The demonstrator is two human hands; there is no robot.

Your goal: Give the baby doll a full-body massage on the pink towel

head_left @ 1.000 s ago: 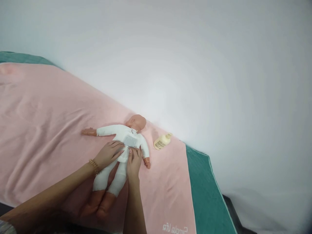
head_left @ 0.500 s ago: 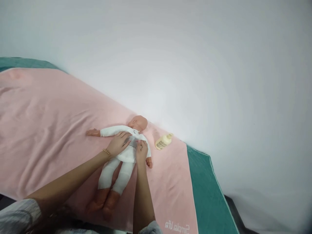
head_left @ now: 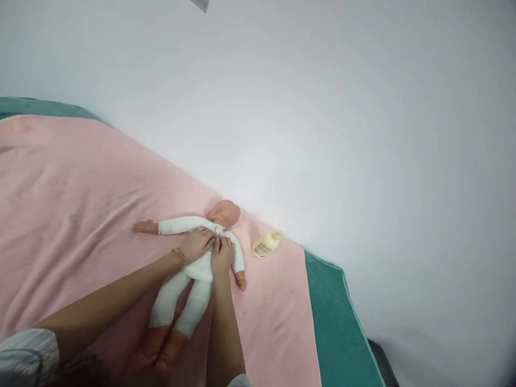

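Note:
A baby doll [head_left: 201, 267] in a white top and white leggings lies on its back, head towards the wall. My left hand [head_left: 196, 244], with a chain bracelet at the wrist, rests on the doll's chest, its bent fingertips closed on the front of the white top. Against it, my right hand [head_left: 222, 255] has thumb and fingers pinched together on the same cloth. Just above the fingertips a thin dark line, like a cord, shows at the collar. Exactly what lies between the fingertips is hidden.
A pale yellow bottle [head_left: 266, 244] lies tilted right of the doll. Under both spreads a pink blanket [head_left: 278, 317], over a green cover [head_left: 338, 317]. A white wall [head_left: 306, 134] borders the far side.
My two hands have come together at the chest; the greyish patch that showed between them is now covered. The whole view has shifted slightly, with the doll and bottle lower and further left.

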